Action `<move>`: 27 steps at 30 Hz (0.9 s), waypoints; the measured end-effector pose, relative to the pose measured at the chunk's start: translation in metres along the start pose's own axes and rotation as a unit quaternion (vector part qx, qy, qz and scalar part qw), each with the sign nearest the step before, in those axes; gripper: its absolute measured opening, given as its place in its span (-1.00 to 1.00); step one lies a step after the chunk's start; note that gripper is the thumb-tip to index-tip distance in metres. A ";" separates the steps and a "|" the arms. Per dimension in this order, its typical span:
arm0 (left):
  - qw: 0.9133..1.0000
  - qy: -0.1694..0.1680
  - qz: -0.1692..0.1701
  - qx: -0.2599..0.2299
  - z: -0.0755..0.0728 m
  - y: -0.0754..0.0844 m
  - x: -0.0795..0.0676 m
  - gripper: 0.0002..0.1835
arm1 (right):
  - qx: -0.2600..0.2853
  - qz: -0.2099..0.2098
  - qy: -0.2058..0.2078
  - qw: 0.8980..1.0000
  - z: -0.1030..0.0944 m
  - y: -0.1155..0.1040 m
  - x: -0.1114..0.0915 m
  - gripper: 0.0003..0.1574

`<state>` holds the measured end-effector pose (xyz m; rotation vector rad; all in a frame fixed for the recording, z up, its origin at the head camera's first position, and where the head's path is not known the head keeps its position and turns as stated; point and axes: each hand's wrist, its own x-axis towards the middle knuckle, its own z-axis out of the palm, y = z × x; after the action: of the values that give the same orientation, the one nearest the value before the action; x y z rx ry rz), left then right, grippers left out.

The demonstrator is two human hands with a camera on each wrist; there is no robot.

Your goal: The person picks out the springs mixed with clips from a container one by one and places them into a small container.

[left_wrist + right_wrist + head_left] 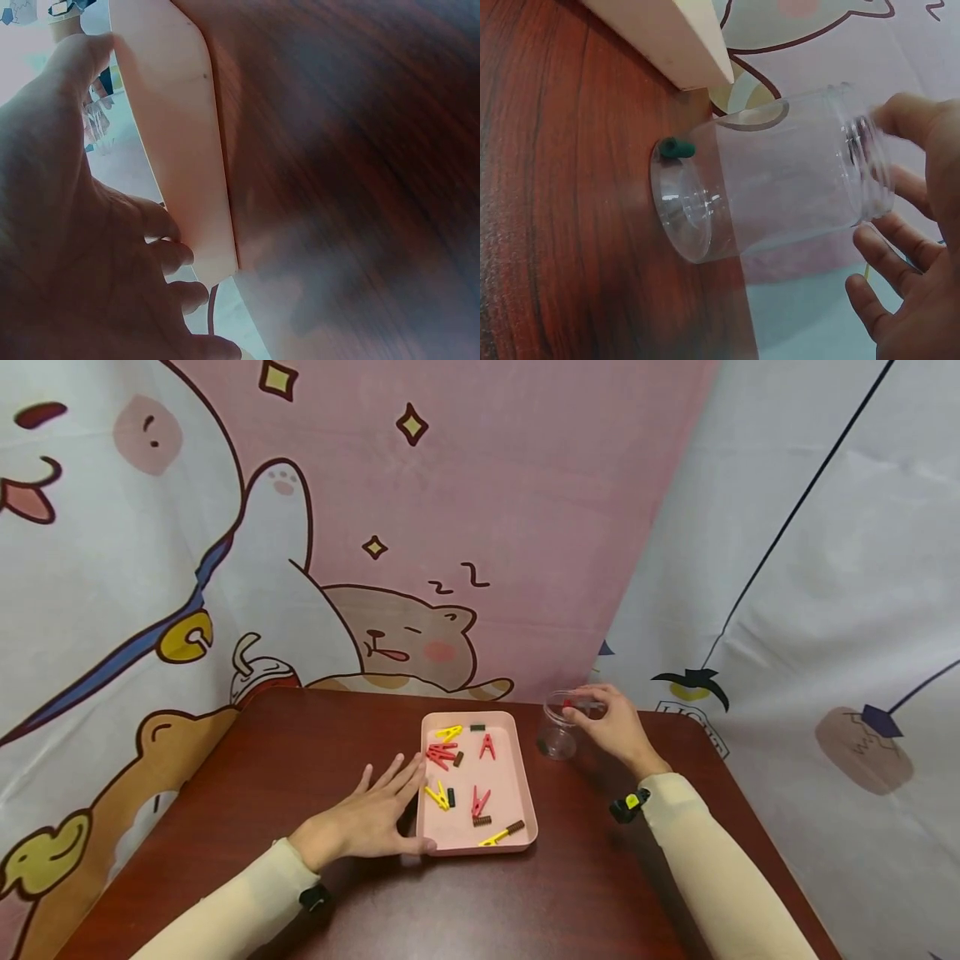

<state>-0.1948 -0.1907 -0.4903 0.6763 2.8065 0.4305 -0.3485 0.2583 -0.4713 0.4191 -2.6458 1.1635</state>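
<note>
My left hand (371,814) lies spread along the left side of a pink tray (525,797), fingertips and thumb on its rim. The tray holds red clothespins (487,746), yellow clothespins (450,732) and several small dark or brown cylinders (482,820), some ridged like springs. To the right of the tray a clear jar (780,180) stands upright on the table, a green cylinder (676,148) at its bottom. At the jar's mouth, my right hand (618,727) pinches a small red piece (567,702) between thumb and forefinger; most of that piece is hidden.
The dark red-brown wooden table (465,902) ends at a printed cloth backdrop (525,527) with cartoon animals. More printed cloth (847,568) hangs along the right edge. Black wrist devices (313,897) sit at both cuffs.
</note>
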 end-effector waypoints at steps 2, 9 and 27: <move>1.000 0.000 0.001 0.002 0.000 0.000 0.000 0.38 | -0.006 0.000 -0.004 1.000 0.000 0.001 -0.002 -0.24; 1.000 -0.003 -0.001 0.000 -0.001 0.000 0.001 0.38 | -0.019 0.006 -0.009 1.000 0.000 0.004 -0.006 -0.08; 1.000 -0.006 -0.001 -0.002 -0.003 0.003 0.001 0.38 | -0.038 -0.055 0.014 0.998 -0.003 -0.003 -0.014 -0.15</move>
<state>-0.1950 -0.1888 -0.4870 0.6725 2.7942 0.4294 -0.3346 0.2608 -0.4718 0.5241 -2.5978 1.0236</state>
